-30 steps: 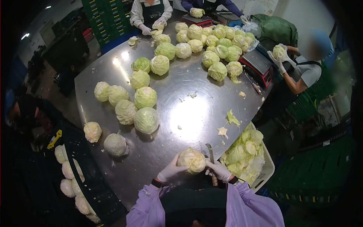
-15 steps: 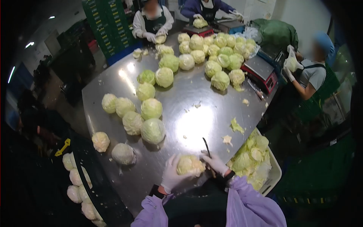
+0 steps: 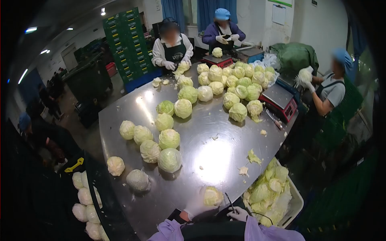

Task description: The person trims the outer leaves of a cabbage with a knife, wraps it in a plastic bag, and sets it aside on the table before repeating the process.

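Observation:
My left hand, in a white glove and slightly blurred, is wrapped around the side of a pale cabbage near the table's front edge. My right hand, also gloved, grips a knife whose thin dark blade points up beside the cabbage, apart from my left fingers. The handle is mostly hidden in my fist. Left of my hands lie a whitish cabbage and a small trimmed one. A round green cabbage sits farther in.
A white bin full of cabbage leaves stands right of me; a dark crate with cabbages is at left. More cabbages cover the far side of the steel table. A red scale and several co-workers surround it.
The view has tilted up, so my hands sit lower in it. The cabbage has turned in my left hand, and the knife has come down. A far co-worker's cabbage now rests on the scale.

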A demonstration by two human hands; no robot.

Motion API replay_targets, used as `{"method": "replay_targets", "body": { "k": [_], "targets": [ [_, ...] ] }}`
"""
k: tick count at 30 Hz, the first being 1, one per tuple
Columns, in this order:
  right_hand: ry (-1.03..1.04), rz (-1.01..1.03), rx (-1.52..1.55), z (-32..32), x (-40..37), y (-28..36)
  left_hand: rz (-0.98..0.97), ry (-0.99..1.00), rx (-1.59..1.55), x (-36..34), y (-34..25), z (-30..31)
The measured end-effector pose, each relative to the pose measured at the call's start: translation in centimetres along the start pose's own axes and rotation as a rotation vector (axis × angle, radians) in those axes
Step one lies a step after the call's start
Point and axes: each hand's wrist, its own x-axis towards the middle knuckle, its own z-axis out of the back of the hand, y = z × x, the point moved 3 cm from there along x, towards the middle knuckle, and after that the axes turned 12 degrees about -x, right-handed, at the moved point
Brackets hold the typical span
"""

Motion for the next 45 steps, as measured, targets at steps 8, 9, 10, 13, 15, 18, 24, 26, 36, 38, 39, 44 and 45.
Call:
{"method": "replay_targets", "body": {
  "k": [8,9,10,13,15,18,24,26,36,38,39,44,45],
  "targets": [
    [-0.445,0.478,-0.708,1.0,-2.6,7.6,-0.001,-0.188,0.069,-0.8,-1.0,-1.0],
    [-0.530,0.584,-0.836,0.5,-3.2,8.9,0.019,-0.196,0.083,-0.4,-1.3,-0.9],
    [-0.444,0.414,-0.918,0.1,-3.7,9.7,0.015,-0.199,0.088,-0.1,-0.7,-1.1],
    [-0.312,0.271,-0.942,-1.0,-4.0,10.9,0.048,-0.187,0.109,0.8,-0.9,-1.0],
    [-0.364,0.303,-0.908,-1.4,-3.7,11.2,0.057,-0.177,0.120,1.1,-0.7,-0.9],
    [-0.349,0.276,-0.951,-1.9,-1.0,10.4,0.099,-0.156,0.125,1.4,-1.1,-0.7],
    [-0.499,0.501,-1.031,-1.5,0.5,10.3,0.129,-0.143,0.091,2.3,-1.1,-0.1],
    [-0.409,0.466,-0.973,-1.1,-0.9,10.2,0.140,-0.118,0.087,2.4,-1.0,0.0],
    [-0.356,0.359,-0.848,-0.6,7.2,7.4,-0.054,-0.145,-0.021,0.5,2.7,0.7],
    [-0.365,0.461,-0.666,-0.4,6.2,7.4,-0.128,-0.118,-0.190,-2.1,5.3,1.7],
    [-0.321,0.441,-0.628,-0.3,5.2,8.1,-0.103,-0.130,-0.185,-3.1,6.2,1.4],
    [-0.398,0.675,-0.738,-2.8,1.2,12.4,0.157,-0.362,-0.529,-4.9,6.6,-0.2],
    [-0.399,0.676,-0.739,-3.5,1.4,12.6,0.156,-0.362,-0.530,-4.7,5.9,0.2]
  ]
}}
